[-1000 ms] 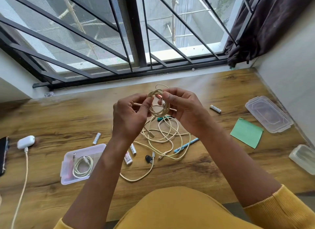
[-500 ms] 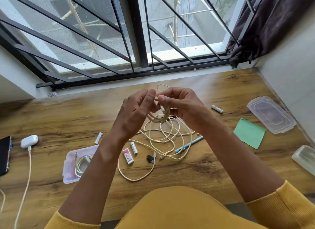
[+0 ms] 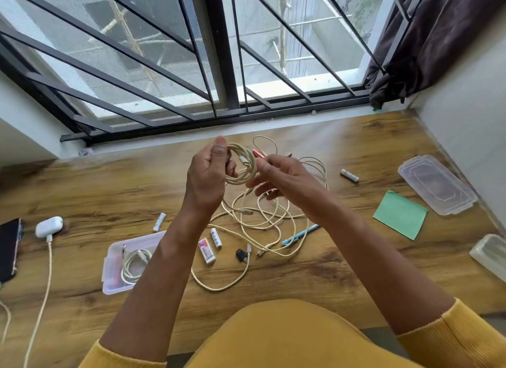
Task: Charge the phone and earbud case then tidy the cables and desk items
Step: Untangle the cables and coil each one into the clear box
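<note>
— What would have made the coiling go well at that point?

— Even loops, I'd judge — each turn laid flat on the last, the loose tail fed in without kinks, and the plug end tucked so the coil (image 3: 242,166) held once set down. The rest of the cream cable (image 3: 262,217) lay tangled on the desk (image 3: 95,192) at the centre of the frame, so I'd have freed it a little at a time.

— And the hands?

— Both were raised just above centre. The left hand (image 3: 209,176) was closed round the coil, thumb upright over it. The right hand (image 3: 276,173) pinched the cable's reddish plug end (image 3: 258,154) just beside the coil, other fingers loosely spread.

— The charging items?

— At the left edge: the earbud case (image 3: 49,226) with a cable plugged in, the phone (image 3: 9,248) beside it. Another coiled cable sat in the open box (image 3: 109,269), lower left.
</note>
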`<state>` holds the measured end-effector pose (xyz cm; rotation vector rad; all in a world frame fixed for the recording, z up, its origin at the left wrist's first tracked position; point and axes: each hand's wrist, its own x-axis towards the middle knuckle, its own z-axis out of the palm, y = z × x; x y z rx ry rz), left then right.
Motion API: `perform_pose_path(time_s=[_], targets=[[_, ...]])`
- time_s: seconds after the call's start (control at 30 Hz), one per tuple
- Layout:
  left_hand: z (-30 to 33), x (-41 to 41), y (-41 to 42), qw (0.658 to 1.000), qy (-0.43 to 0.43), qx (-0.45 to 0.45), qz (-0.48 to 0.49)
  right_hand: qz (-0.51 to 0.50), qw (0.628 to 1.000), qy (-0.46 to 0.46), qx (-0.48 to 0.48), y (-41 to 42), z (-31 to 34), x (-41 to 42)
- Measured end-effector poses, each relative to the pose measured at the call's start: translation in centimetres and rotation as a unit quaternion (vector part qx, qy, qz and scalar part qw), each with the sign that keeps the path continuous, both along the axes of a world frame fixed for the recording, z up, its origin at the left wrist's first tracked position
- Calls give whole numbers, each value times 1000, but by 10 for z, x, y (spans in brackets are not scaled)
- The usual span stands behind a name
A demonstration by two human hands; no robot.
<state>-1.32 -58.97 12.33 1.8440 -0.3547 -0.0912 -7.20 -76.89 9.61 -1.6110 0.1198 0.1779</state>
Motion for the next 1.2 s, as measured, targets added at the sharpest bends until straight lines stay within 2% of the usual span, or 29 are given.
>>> perform_pose_path(time_s=[0.13, 0.33, 0.5, 0.7, 0.87, 1.03, 1.1, 1.2], targets=[[1, -1, 1, 995, 19, -81, 51, 97, 994, 54, 21, 12, -8, -11], [-1, -7, 5, 981, 20, -138, 137, 108, 985, 116, 67, 27, -22, -18], [-4, -15, 9, 976, 27, -154, 152, 42, 979, 116, 161, 34, -24, -15], [-8, -21, 22, 971, 72, -186, 133, -27, 938, 91, 332, 35, -17, -9], [-11, -25, 33, 966, 106, -200, 123, -81, 918, 53, 384, 51, -12, -3], [-9, -27, 50, 960, 137, -204, 130, -82, 934, 18, 348, 75, -9, -2], [-7, -28, 56, 958, 146, -214, 127, -76, 962, 0, 261, 84, -8, -2], [-7, -28, 65, 956, 147, -220, 125, -42, 995, -53, 70, 101, -9, -2]])
